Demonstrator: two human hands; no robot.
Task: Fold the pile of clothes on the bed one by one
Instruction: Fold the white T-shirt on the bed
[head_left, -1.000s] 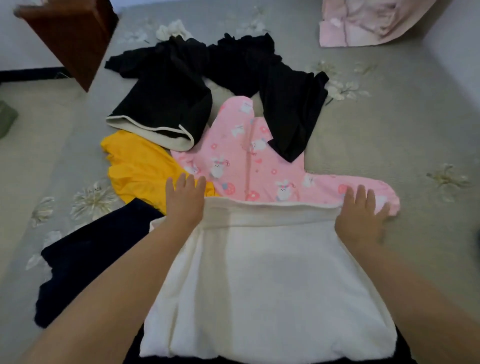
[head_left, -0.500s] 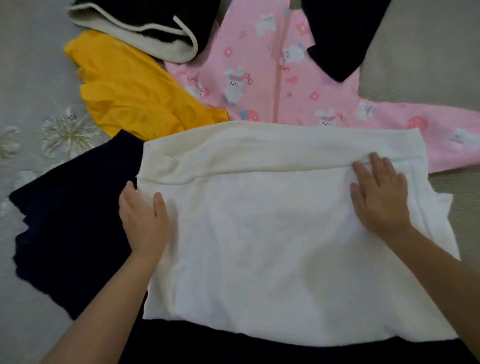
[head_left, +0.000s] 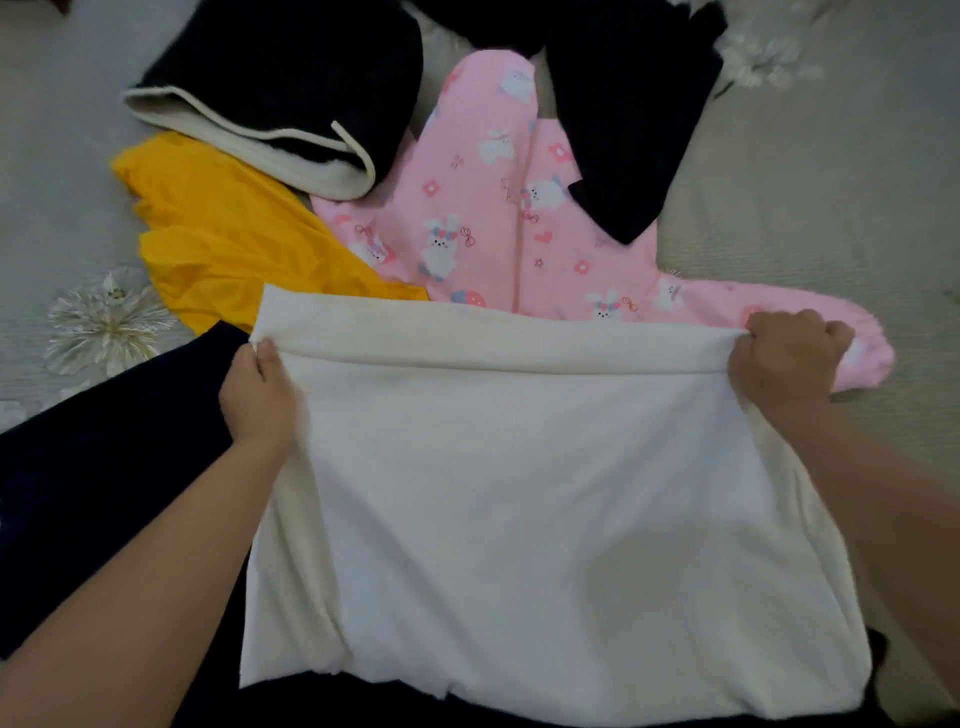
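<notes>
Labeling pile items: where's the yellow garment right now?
Head view, upper left: the crumpled yellow fabric garment lies between the black white-lined garment and the pink bunny-print garment.

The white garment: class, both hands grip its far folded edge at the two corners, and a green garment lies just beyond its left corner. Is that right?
Not quite. The garment beyond the left corner is yellow, not green, as the head view shows. The rest holds: the left hand and right hand grip the white garment at the two corners of its far folded edge.
</notes>
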